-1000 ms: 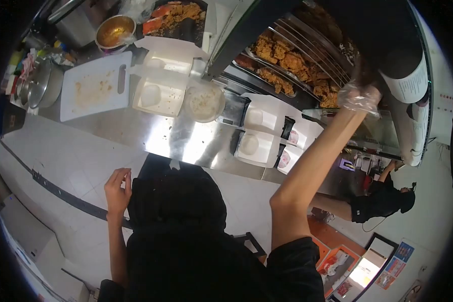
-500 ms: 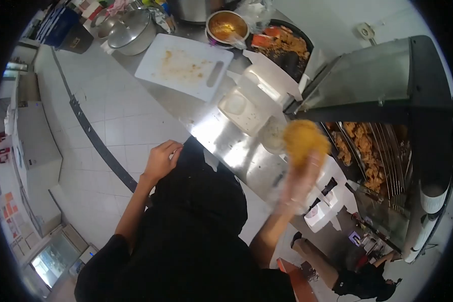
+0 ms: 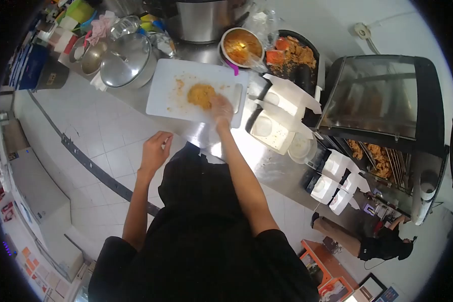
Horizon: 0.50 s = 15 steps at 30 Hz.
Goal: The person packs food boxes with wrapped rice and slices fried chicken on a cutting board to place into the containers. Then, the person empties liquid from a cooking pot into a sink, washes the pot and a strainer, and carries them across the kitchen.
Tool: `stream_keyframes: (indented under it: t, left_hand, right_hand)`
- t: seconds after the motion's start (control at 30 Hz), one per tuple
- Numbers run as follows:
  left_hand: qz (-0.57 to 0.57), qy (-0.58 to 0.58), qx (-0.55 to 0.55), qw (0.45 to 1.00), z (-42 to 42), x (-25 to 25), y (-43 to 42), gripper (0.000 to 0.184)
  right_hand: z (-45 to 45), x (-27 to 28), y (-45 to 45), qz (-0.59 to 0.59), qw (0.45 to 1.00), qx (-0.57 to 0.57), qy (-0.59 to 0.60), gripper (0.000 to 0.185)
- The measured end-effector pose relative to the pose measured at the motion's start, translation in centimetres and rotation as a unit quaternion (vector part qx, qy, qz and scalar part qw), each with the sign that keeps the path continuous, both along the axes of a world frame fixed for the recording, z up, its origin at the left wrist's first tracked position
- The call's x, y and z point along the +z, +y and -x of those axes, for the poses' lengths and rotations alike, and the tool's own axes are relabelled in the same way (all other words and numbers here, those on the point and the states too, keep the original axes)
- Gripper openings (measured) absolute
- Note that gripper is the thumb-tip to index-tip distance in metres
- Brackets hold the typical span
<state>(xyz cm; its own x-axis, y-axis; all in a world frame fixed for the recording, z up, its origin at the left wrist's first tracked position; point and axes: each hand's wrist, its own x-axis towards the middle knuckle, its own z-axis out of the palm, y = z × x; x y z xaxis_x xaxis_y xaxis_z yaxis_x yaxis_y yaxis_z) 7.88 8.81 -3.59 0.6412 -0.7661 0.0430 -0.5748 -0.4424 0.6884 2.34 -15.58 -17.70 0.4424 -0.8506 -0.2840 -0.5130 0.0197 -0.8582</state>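
Note:
A breaded golden piece of fried chicken is on the white cutting board, among crumbs and orange smears. My right hand, in a clear plastic glove, grips its right side, fingers partly blurred. My left hand hangs in front of the counter's edge, bare, its fingers curled in loosely with nothing seen in them. Right of the board stand open white takeaway boxes and a clear round lid or tub.
Behind the board are a bowl of orange sauce and a black tray of food. A lidded pot stands left. At right is a glass warming cabinet with fried pieces. Another person is at lower right.
My right hand has carried the fried chicken leftward from beside the warming cabinet onto the cutting board. The view has shifted; my left hand keeps nearly the same pose.

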Motion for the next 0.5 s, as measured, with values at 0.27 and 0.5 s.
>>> stream_keyframes:
  t: [0.27,0.5]
  left_hand:
    - [-0.070,0.011,0.038,0.997,-7.2,-4.2,3.7,0.011]
    - [-0.050,-0.145,0.071,0.986,-13.1,-9.2,-1.6,0.041]
  right_hand:
    - [7.5,14.7,-2.2,0.187,0.977,-0.076,-0.075,0.019]
    - [9.1,21.9,-22.9,0.337,0.921,-0.048,0.189,0.032]
